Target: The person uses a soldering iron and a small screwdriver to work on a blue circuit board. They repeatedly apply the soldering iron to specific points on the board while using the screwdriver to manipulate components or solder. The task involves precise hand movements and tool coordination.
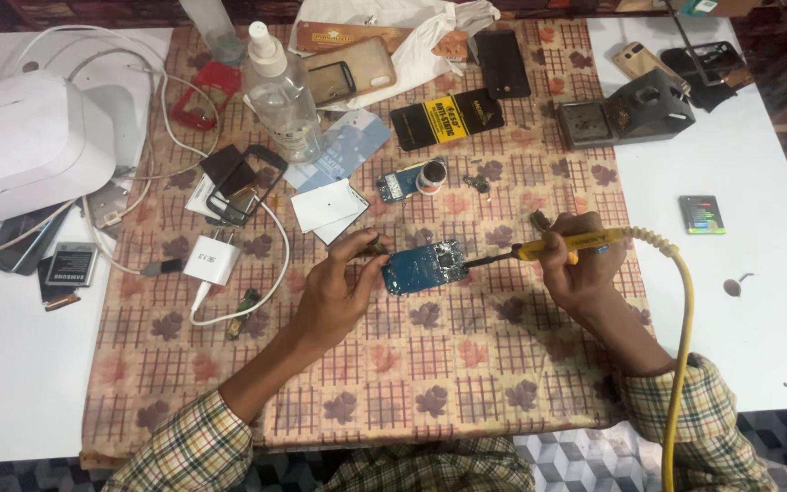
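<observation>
Item one: our right hand (pixel 578 264), fingers curled closed around the yellow handle of a soldering iron (pixel 567 244), whose dark tip reaches left onto the edge of a blue circuit board (pixel 424 266); its yellow cord (pixel 680 346) runs down past our right wrist. Item two: our left hand (pixel 343 287), thumb and fingertips pinched on the board's left end, steadying it flat on the patterned cloth (pixel 430 364), about midway across the mat. Item three, behind the board: a second small blue board (pixel 399 182) beside a little round pot (pixel 432 175), white cards (pixel 328 206), a clear spray bottle (pixel 280 91), and a black-and-yellow packet (pixel 446 117). Item four, to our left: a white charger plug (pixel 211 259) with cable, and a white machine (pixel 25 141). Item five, far right: a dark iron stand (pixel 626 114) on the white table (pixel 758 301).
</observation>
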